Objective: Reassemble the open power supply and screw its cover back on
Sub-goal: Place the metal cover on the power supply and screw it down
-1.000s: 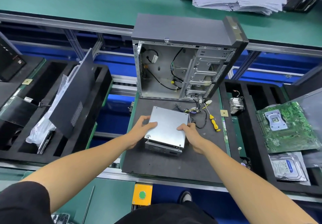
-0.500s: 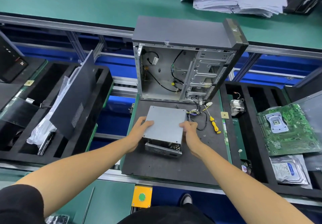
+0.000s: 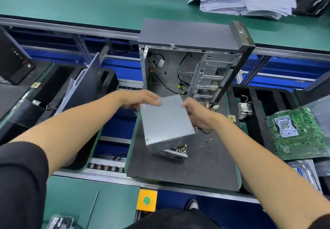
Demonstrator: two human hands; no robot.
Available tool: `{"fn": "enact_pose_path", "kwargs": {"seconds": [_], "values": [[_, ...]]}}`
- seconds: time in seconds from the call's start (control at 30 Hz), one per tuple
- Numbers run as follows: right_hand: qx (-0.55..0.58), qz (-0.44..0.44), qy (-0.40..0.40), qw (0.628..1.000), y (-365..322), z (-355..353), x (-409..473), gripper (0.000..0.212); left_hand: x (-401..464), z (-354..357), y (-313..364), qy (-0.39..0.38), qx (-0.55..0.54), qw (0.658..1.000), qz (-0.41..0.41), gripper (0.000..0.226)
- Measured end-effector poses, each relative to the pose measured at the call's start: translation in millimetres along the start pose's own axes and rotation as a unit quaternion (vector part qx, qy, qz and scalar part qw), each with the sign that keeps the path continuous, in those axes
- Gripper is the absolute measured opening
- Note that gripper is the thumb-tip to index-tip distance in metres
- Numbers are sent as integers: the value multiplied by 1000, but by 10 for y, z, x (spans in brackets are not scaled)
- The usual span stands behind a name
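The power supply (image 3: 166,121) is held tilted above the dark mat (image 3: 205,166), in front of the open computer case (image 3: 189,64). Its far left corner is pinched by the left hand (image 3: 141,99), and its right edge is clasped by the right hand (image 3: 198,116); each grip is closed on the box. The grey cover lies on top, while the near end looks open, with parts showing. The step in hand appears to be seating the cover. Next, the box would need setting down square, and the small screws (image 3: 210,151) on the mat fetched.
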State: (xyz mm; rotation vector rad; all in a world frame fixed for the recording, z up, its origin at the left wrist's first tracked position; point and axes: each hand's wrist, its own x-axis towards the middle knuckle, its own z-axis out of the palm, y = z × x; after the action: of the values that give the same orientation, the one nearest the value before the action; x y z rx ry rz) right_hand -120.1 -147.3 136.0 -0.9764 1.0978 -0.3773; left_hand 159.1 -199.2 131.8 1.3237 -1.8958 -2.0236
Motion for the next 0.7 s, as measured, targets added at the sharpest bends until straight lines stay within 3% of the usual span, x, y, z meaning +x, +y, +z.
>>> {"fn": "enact_pose_path", "kwargs": {"seconds": [0.03, 0.1, 0.17, 0.27, 0.37, 0.43, 0.47, 0.53, 0.6, 0.7], "values": [[15, 16, -5, 1000, -39, 50, 26, 39, 42, -10, 91, -21, 21, 1000, -5, 47], [63, 30, 73, 995, -78, 173, 76, 21, 90, 7, 222, -7, 45, 999, -19, 50], [85, 23, 176, 981, -53, 250, 115, 6, 114, 61, 274, 65, 73, 995, -25, 59], [137, 20, 268, 953, 38, 266, 153, 9, 162, 182, 232, 211, 46, 976, -14, 64], [267, 3, 314, 911, 95, 290, 130, 7, 196, 305, 118, 371, -47, 927, -29, 67], [345, -29, 323, 881, 97, 308, 120, 9, 147, 459, 62, 441, -153, 877, -112, 90], [376, -45, 321, 868, 91, 325, 115, 12, 108, 561, 27, 438, -225, 858, -148, 105], [422, -68, 313, 848, 76, 363, 111, 19, 40, 804, -35, 371, -353, 849, -132, 117], [436, -78, 305, 843, 69, 393, 119, 22, 36, 1008, -44, 281, -393, 873, -71, 100], [425, -74, 303, 850, 92, 420, 131, 29, 136, 1117, 12, 288, -359, 887, -38, 66]]}}
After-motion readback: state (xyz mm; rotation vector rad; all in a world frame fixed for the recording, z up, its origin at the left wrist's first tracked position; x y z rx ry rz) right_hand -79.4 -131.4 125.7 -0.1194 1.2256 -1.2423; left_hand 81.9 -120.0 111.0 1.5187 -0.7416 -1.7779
